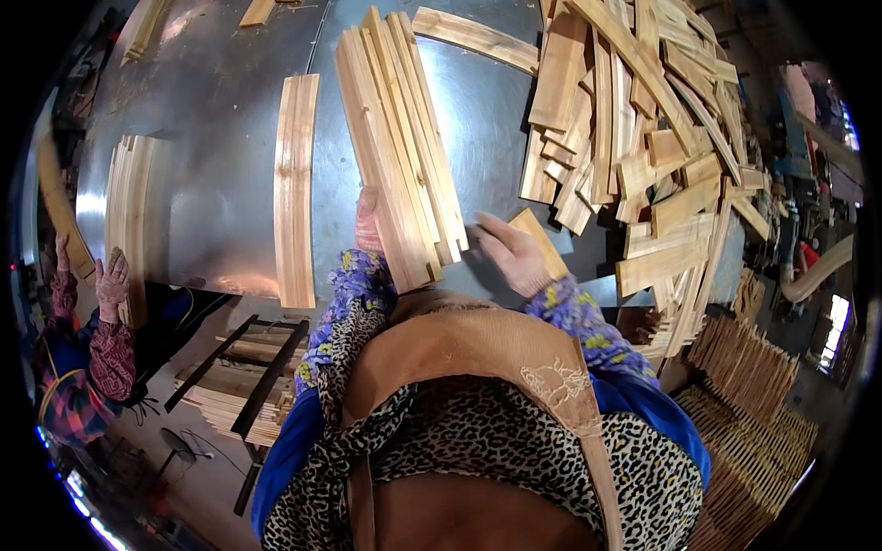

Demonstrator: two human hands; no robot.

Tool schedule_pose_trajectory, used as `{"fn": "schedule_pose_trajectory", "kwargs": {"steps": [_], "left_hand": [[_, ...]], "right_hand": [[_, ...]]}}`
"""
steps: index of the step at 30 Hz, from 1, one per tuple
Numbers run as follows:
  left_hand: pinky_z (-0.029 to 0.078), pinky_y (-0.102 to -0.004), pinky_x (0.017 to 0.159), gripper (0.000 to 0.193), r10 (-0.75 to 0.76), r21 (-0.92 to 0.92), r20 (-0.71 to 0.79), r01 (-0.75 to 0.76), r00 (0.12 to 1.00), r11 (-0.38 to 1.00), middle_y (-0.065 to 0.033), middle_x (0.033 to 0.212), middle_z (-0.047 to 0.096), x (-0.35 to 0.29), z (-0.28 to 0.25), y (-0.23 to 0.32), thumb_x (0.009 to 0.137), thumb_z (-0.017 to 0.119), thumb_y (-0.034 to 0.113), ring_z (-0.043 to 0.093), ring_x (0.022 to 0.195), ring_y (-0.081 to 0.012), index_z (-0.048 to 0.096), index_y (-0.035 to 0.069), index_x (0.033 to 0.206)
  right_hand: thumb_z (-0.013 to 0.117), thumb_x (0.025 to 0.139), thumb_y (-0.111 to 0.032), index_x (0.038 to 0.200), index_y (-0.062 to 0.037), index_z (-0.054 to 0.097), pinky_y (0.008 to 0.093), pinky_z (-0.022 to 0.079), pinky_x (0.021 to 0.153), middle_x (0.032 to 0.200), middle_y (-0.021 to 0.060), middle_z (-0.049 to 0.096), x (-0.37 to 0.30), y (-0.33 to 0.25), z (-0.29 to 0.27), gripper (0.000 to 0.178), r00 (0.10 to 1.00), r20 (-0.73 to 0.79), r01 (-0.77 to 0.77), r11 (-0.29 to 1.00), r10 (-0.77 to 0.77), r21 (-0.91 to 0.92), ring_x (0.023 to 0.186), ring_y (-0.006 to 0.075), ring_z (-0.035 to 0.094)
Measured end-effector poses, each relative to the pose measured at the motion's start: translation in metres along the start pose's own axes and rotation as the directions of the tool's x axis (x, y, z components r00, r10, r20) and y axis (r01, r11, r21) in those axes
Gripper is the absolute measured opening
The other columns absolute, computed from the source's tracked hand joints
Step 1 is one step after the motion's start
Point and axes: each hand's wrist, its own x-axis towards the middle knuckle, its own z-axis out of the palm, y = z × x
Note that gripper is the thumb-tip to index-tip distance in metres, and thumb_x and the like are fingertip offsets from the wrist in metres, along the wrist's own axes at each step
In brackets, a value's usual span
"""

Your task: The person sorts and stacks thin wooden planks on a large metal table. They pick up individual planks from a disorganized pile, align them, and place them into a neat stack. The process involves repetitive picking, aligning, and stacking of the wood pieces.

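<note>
My left hand (367,225) grips a bundle of long pale wooden slats (390,156) along its left side; its fingers are partly hidden behind the wood. The slats are tilted, their near ends close to my apron, and their edges do not line up evenly. To the right of the bundle's near end is my right hand (516,257), fingers stretched out and apart, holding nothing. A short wooden piece (537,241) shows just beyond that hand, partly covered by it. Left of the bundle, a narrow stack of slats (296,184) lies flat on the metal table (220,119).
A large jumbled pile of slats (634,129) covers the table's right side. One loose slat (478,39) lies at the back. At far left, a co-worker's hands (112,285) are beside another slat stack (129,202). A dark metal rack (248,367) with wood stands below the table's edge.
</note>
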Motion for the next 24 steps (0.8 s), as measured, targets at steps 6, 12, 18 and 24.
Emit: {"fn": "schedule_pose_trajectory", "kwargs": {"steps": [6,12,18,24], "left_hand": [[0.055,-0.052,0.116,0.1,-0.153,0.086,-0.145,0.167,0.978,0.982,-0.0236,0.153,0.062,-0.046,0.024,0.086,0.087,0.087,0.041,0.066,0.134,-0.0395,0.041,0.001,0.166],[0.045,-0.0492,0.122,0.124,0.189,0.85,-0.492,0.516,0.85,-0.105,-0.0314,0.162,0.046,-0.078,0.075,0.111,0.08,0.083,0.053,0.055,0.143,-0.0414,0.021,0.005,0.175],[0.043,-0.0482,0.124,0.118,0.34,0.739,-0.438,0.548,0.833,-0.391,-0.0306,0.165,0.038,-0.095,0.072,0.059,0.08,0.084,0.061,0.048,0.148,-0.0461,0.033,0.006,0.17],[0.041,-0.0493,0.124,0.118,0.446,0.835,-0.291,0.452,0.846,-0.313,-0.0342,0.17,0.034,-0.115,0.016,0.051,0.084,0.078,0.071,0.043,0.154,-0.0475,0.033,0.008,0.172]], "right_hand": [[0.089,0.08,-0.044,0.17,-0.0149,0.033,0.0525,0.039,0.125,0.167,0.0264,0.042,-0.095,0.131,-0.039,0.11,0.927,-0.266,-0.373,0.593,0.263,-0.713,0.153,0.0477,0.042],[0.085,0.079,-0.039,0.165,-0.0183,0.045,0.0555,0.051,0.111,0.142,0.0245,0.062,-0.06,0.127,-0.044,0.097,0.974,-0.172,-0.226,0.634,0.146,-0.739,0.132,0.045,0.06],[0.07,0.097,-0.038,0.158,0.0009,0.054,0.0497,0.052,0.115,0.136,0.0343,0.067,0.142,0.038,-0.017,0.074,0.986,-0.163,-0.052,0.972,0.014,-0.227,0.132,0.0477,0.064],[0.053,0.11,-0.046,0.144,0.0044,0.057,0.0511,0.054,0.11,0.134,0.0351,0.07,0.182,-0.077,0.128,0.061,0.995,-0.06,0.076,0.991,-0.083,-0.11,0.128,0.0494,0.067]]}}
